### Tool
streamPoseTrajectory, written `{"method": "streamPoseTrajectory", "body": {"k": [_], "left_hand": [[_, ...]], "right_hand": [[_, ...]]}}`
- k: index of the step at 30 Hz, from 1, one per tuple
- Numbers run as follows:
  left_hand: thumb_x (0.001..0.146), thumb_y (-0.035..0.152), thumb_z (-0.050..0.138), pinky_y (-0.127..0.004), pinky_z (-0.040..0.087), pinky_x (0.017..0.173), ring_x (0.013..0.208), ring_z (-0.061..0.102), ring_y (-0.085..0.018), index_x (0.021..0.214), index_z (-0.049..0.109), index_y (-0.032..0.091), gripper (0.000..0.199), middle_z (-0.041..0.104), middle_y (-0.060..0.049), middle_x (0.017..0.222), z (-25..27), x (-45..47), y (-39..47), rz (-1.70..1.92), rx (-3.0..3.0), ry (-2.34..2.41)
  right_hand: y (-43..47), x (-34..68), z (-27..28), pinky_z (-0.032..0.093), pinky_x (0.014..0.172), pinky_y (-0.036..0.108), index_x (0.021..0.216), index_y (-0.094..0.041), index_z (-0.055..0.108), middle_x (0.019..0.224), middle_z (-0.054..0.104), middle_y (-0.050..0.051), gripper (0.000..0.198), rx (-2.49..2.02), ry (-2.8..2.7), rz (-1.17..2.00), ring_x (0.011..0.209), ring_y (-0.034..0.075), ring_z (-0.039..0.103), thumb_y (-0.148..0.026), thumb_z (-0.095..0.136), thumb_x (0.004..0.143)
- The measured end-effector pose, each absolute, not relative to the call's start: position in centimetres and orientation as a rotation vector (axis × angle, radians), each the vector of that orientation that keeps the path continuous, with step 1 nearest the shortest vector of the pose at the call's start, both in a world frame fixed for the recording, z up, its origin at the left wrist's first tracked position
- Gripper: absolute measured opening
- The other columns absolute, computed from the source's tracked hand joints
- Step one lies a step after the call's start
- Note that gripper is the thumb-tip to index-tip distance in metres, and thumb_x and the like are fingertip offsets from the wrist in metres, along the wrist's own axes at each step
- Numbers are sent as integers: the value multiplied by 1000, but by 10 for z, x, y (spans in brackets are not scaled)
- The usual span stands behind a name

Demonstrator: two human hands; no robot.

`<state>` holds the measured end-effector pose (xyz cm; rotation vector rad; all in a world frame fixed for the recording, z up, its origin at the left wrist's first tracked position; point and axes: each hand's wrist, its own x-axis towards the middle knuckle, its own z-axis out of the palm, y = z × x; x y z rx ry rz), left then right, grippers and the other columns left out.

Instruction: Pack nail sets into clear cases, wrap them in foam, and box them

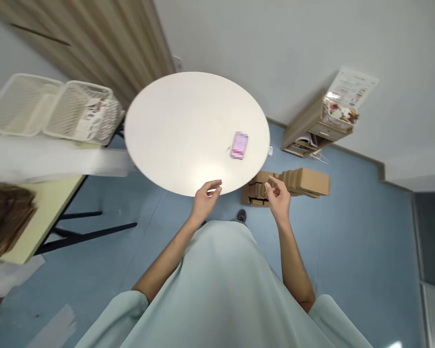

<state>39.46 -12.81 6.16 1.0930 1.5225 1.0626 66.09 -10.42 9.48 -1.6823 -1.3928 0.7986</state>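
A round white table (pixel 188 121) stands in front of me. On its right part lies a small pink and purple rectangular item (pixel 239 145), blurred so its kind does not show. My left hand (pixel 205 198) hovers at the table's near edge, fingers apart and bent, with nothing in it. To the right of the table's edge, my right hand (pixel 278 197) hangs in the air in front of the cardboard boxes, its fingers apart and curved, also holding nothing. Neither hand touches the pink item.
Brown cardboard boxes (pixel 313 181) stand on the blue floor at right. A small wooden cabinet (pixel 304 128) bears a basket (pixel 339 117) of flowers. On the left, a side table (pixel 54 193) carries white plastic baskets (pixel 32 104) and a white roll (pixel 58 159). Its dark legs reach inward.
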Motion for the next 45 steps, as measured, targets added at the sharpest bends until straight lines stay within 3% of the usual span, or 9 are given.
{"method": "streamPoseTrajectory", "body": {"k": [10, 21, 35, 45], "left_hand": [[96, 43, 67, -45, 61, 102, 117, 74, -27, 109, 76, 23, 26, 79, -10, 120, 67, 219, -199, 1324, 840, 1716], [92, 46, 71, -47, 61, 104, 122, 72, -28, 99, 70, 23, 24, 78, -12, 125, 59, 97, -216, 1494, 547, 1870], [90, 50, 73, -46, 60, 102, 119, 73, -28, 97, 69, 24, 28, 78, -12, 123, 83, -79, -104, 1324, 679, 2068], [92, 52, 72, -44, 60, 100, 119, 73, -27, 95, 66, 24, 29, 77, -12, 127, 60, -143, -59, 1215, 642, 2054]], "right_hand": [[-98, 443, 104, 55, 70, 37, 129, -26, 75, 136, 72, 12, 44, -1457, -1667, 1092, 81, 19, 68, -56, 66, 99], [-52, 288, 88, 57, 74, 39, 128, -26, 75, 137, 72, 11, 44, -1286, -1872, 1288, 82, 20, 69, -58, 67, 98], [34, 140, 45, 58, 74, 40, 125, -26, 76, 135, 73, 11, 43, -1300, -1788, 1470, 76, 18, 67, -58, 66, 98], [72, 96, 47, 58, 73, 39, 126, -27, 75, 134, 74, 11, 44, -1423, -1775, 1452, 78, 20, 69, -59, 64, 99]]}}
